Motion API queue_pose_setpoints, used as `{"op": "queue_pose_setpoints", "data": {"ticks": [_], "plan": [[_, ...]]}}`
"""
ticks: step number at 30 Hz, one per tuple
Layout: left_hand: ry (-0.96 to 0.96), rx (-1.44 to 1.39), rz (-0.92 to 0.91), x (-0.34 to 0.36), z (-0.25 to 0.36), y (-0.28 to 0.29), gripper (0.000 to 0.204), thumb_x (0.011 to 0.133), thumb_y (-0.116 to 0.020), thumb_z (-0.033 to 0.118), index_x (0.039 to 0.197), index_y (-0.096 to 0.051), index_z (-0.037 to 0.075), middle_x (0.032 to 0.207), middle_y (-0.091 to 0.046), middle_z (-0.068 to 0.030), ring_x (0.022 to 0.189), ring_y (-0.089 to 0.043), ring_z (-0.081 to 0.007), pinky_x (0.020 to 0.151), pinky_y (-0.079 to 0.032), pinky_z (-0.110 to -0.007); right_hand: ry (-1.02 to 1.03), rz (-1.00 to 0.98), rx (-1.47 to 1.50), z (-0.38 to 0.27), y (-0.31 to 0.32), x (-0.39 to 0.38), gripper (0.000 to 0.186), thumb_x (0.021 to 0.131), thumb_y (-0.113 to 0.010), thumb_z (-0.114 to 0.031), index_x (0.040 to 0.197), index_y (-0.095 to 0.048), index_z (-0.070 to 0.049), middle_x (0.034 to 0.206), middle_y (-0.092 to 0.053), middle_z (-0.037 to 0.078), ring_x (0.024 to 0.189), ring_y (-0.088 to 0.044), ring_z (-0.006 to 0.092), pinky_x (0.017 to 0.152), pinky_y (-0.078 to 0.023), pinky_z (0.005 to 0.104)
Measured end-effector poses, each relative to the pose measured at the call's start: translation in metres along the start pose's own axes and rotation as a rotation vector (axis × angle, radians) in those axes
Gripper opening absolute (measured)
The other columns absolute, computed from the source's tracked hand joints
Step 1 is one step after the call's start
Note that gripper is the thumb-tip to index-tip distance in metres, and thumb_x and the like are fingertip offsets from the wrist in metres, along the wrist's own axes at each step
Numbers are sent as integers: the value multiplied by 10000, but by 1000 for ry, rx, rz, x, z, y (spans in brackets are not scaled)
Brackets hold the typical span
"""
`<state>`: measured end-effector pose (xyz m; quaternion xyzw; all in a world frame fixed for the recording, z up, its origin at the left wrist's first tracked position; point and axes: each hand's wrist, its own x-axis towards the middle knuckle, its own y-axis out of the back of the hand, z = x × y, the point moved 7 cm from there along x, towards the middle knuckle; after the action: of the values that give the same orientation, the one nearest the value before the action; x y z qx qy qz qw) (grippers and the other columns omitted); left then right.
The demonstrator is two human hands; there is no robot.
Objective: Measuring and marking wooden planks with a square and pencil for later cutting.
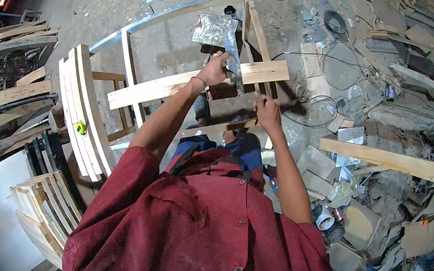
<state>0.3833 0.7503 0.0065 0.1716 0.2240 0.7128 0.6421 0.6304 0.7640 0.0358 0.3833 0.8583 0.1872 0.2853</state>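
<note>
A pale wooden board point(158, 89) lies slantwise across a low frame in front of me. Across the board stands a flat grey metal strip point(234, 60), perhaps the blade of a square. My left hand point(215, 70) is bent over the board's far edge with its fingers closed against that strip. Just right of it, on the near side of the board, my right hand point(268, 113) is closed, thumb and finger together. Something thin seems to point from it toward the board, too small to name. Beyond my left hand sits a worn, whitish metal plate point(210, 30).
Several pale planks point(80, 105) lie side by side on the left, with a yellow-green tape measure point(80, 127) on them. A slatted wooden piece point(44, 209) is at lower left. On the right are a loose plank point(398, 163), a black cable point(315, 103) and scattered scrap.
</note>
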Motion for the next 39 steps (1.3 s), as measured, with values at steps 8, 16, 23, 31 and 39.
{"op": "queue_pose_setpoints", "data": {"ticks": [8, 16, 23, 31, 39], "plan": [[43, 211, 187, -27, 10, 17, 536, 711, -851, 115, 1182, -598, 79, 1061, -617, -234, 977, -629, -462, 817, -514, -538, -41, 255, 31, -3, -71, 11, 263, 957, -647, -223, 1130, -685, -28, 963, -728, 205, 925, -706, 384, 815, -543, 447], [50, 326, 206, -95, -32, 82, 475, 763, -796, 130, 1202, -620, 91, 1124, -631, -195, 995, -619, -436, 877, -493, -508, -54, 189, -47, -53, -144, -2, 224, 934, -688, -256, 1054, -719, -69, 895, -709, 216, 871, -689, 417, 752, -532, 478], [116, 388, 264, -218, -87, 196, 378, 859, -724, 215, 1210, -628, 113, 1051, -683, -144, 960, -638, -394, 939, -470, -492, 77, 164, 135, -90, -251, -12, 203, 916, -734, -207, 1005, -721, -25, 783, -703, 65, 695, -636, 166, 659, -514, 326], [318, 111, 258, -341, -179, 308, 306, 975, -678, 285, 1165, -678, 46, 1010, -733, -163, 882, -720, -283, 784, -556, -370, -190, -73, 439, -116, -373, -27, 191, 917, -746, -143, 1047, -713, -7, 845, -699, 21, 733, -582, 92, 715, -498, 277], [336, 35, 334, -381, -208, 339, 361, 957, -690, 265, 1236, -644, 41, 1108, -738, -179, 1016, -723, -309, 901, -556, -402, -97, -108, 464, -177, -477, -45, 144, 943, -720, -148, 1058, -706, -63, 728, -539, -73, 620, -462, 33, 532, -371, 229]]}}
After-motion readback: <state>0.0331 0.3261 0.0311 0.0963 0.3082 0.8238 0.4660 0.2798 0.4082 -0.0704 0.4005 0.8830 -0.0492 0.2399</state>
